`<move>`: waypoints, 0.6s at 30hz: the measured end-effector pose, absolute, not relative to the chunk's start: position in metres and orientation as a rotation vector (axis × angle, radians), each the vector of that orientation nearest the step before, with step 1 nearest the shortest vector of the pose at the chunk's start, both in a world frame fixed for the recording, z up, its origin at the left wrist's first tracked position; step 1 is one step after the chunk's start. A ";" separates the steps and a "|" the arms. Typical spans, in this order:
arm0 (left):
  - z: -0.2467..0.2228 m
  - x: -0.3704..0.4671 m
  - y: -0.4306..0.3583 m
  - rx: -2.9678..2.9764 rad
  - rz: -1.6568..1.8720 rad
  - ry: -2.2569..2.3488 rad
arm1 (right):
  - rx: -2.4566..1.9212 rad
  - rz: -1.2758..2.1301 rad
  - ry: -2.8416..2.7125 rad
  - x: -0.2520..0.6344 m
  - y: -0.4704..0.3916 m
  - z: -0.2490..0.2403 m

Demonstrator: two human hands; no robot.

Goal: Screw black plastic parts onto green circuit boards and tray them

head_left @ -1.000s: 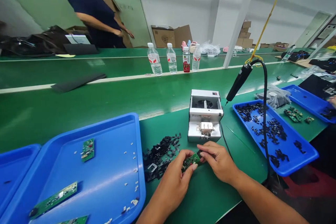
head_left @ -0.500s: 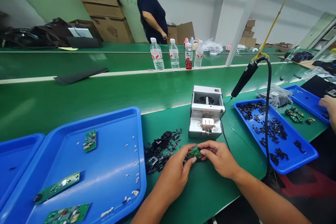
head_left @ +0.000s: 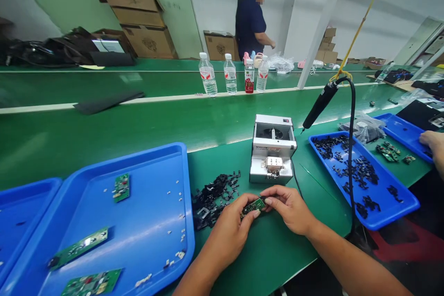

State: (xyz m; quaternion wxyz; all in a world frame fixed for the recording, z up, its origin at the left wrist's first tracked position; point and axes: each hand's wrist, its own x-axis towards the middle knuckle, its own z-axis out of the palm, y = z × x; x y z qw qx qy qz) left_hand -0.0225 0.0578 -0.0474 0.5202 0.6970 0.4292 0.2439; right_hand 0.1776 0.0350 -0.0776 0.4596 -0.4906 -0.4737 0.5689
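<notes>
A small green circuit board (head_left: 255,206) is held over the green bench top. My left hand (head_left: 231,226) grips it along its left side, thumb in front and fingers behind. At the board's right end, my right hand (head_left: 289,206) is closed with thumb and fingertips pinching its edge. Something small and dark shows at those fingertips, too small to make out. Left of my hands lies a heap of small black plastic parts (head_left: 211,199). Just behind them stands a white screw feeder machine (head_left: 272,148).
A blue tray (head_left: 149,171) at left carries several circuit boards and white bits. Another blue tray (head_left: 388,215) at right holds black parts. An electric screwdriver (head_left: 321,106) hangs between, its cable looping down. Bottles (head_left: 208,76) line the ledge. A co-worker's hand (head_left: 433,145) is at far right.
The person across the bench has walked to the right. The board is tilted slightly differently in my fingers; both hands stay in nearly the same place.
</notes>
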 end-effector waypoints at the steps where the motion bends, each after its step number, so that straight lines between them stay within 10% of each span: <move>1: -0.048 -0.023 0.058 1.655 0.587 1.030 | -1.209 1.406 -1.149 0.177 0.035 -0.078; 18: -0.056 -0.020 0.058 1.543 0.535 1.065 | -1.284 1.228 -1.199 0.178 0.033 -0.078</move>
